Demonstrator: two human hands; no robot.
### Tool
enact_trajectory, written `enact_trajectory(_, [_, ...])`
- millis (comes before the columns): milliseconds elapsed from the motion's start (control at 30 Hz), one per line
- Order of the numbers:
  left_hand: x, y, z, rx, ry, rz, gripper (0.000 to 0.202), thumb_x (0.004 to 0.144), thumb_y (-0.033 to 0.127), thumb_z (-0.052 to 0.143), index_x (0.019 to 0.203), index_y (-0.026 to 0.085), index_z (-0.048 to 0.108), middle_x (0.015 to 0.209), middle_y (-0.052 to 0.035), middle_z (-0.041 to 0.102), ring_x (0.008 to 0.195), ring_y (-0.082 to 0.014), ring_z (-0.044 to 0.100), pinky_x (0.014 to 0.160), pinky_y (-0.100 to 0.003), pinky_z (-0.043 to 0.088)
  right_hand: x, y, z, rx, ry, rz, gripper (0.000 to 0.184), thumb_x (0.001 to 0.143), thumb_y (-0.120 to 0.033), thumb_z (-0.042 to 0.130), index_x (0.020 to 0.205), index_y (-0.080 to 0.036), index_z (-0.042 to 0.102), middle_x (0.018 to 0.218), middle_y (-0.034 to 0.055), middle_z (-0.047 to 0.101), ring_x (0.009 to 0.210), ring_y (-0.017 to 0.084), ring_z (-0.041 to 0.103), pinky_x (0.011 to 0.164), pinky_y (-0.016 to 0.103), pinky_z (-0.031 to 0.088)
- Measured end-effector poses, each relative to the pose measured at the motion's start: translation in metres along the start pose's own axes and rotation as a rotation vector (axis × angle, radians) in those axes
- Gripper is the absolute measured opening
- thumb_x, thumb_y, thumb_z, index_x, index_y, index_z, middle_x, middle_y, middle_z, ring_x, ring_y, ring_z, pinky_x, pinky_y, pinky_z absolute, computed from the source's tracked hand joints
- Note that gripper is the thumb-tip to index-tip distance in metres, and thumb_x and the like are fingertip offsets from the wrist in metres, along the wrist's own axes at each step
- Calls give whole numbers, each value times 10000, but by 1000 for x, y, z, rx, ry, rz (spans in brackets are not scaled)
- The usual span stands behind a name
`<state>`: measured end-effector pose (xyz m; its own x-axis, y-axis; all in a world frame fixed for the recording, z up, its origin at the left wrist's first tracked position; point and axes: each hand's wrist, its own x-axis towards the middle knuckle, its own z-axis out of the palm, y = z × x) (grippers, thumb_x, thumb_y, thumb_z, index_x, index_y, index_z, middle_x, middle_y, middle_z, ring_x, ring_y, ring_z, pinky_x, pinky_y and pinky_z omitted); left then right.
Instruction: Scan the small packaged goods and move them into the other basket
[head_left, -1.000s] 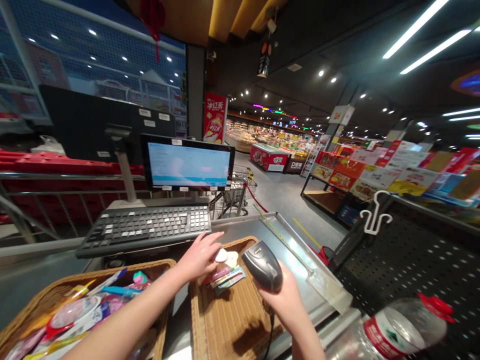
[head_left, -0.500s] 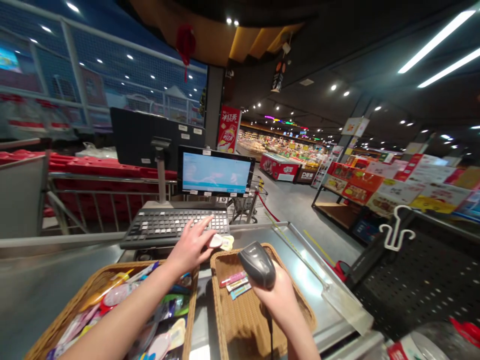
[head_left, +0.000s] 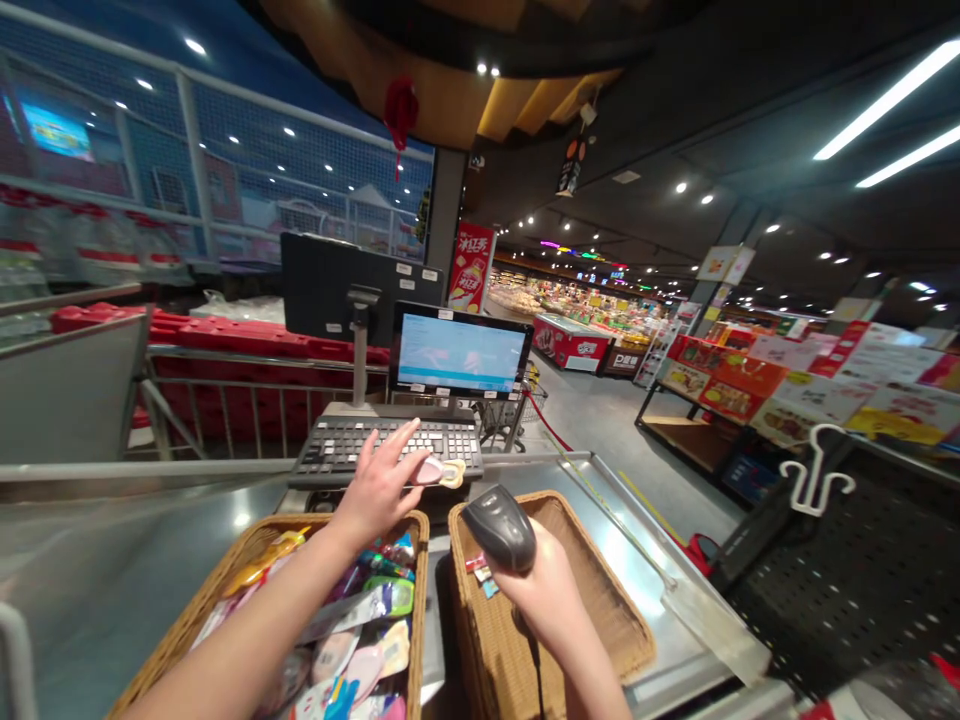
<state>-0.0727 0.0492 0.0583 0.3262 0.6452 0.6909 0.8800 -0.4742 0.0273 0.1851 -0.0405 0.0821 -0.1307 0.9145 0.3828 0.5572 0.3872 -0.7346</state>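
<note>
My left hand (head_left: 379, 485) reaches over the left wicker basket (head_left: 217, 600) towards the black keyboard (head_left: 390, 447). It pinches a small pink and yellow packet (head_left: 440, 472), and its index finger stretches out over the keys. My right hand (head_left: 541, 590) grips a dark handheld barcode scanner (head_left: 500, 525) above the right wicker basket (head_left: 592, 590). A few small packets (head_left: 480, 575) lie in that right basket, just left of the scanner. The left basket is full of several colourful packets (head_left: 360, 630).
A lit till screen (head_left: 459, 352) stands behind the keyboard, with a black customer display (head_left: 352, 280) to its left. The baskets rest on a steel counter (head_left: 630, 540). A black perforated rack with a white hook (head_left: 814, 468) stands at right. Red barriers and railings (head_left: 225, 390) run behind.
My left hand has lifted the small packet from over the right basket up to the keyboard. The view has swung left, so the baskets sit further right. The plastic bottle has left view.
</note>
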Motion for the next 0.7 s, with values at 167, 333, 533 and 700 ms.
enact_trajectory(167, [-5, -8, -5, 22, 4, 2, 369, 823, 237, 547, 1186, 216, 609, 1565, -166, 352, 1415, -320, 379, 1177, -606, 183, -2, -6, 6, -11, -8, 8, 133, 705, -161, 661, 836, -165, 685, 838, 51, 719, 782, 218, 667, 723, 296, 511])
enact_trajectory(333, [-7, -13, -10, 30, 9, 2, 376, 823, 242, 552, 1194, 209, 604, 1559, -175, 358, 1401, -323, 399, 1173, -611, 189, -3, -6, 9, -17, -28, 13, 142, 723, -185, 675, 857, -161, 710, 879, 63, 726, 814, 228, 670, 754, 313, 515])
enact_trajectory(533, [-9, -17, -16, 29, 17, -13, 354, 828, 237, 551, 1176, 215, 607, 1556, -166, 367, 1394, -323, 411, 1174, -614, 183, -5, -7, 13, -24, -32, 9, 150, 739, -209, 664, 870, -150, 709, 897, 81, 724, 837, 246, 673, 775, 337, 511])
enact_trajectory(700, [-14, -23, -20, 31, 18, -30, 364, 824, 254, 551, 1182, 217, 604, 1557, -171, 364, 1385, -327, 421, 1173, -616, 178, -7, -14, 17, -13, -47, 39, 108, 738, -202, 651, 830, -151, 677, 836, 65, 713, 773, 232, 663, 715, 318, 502])
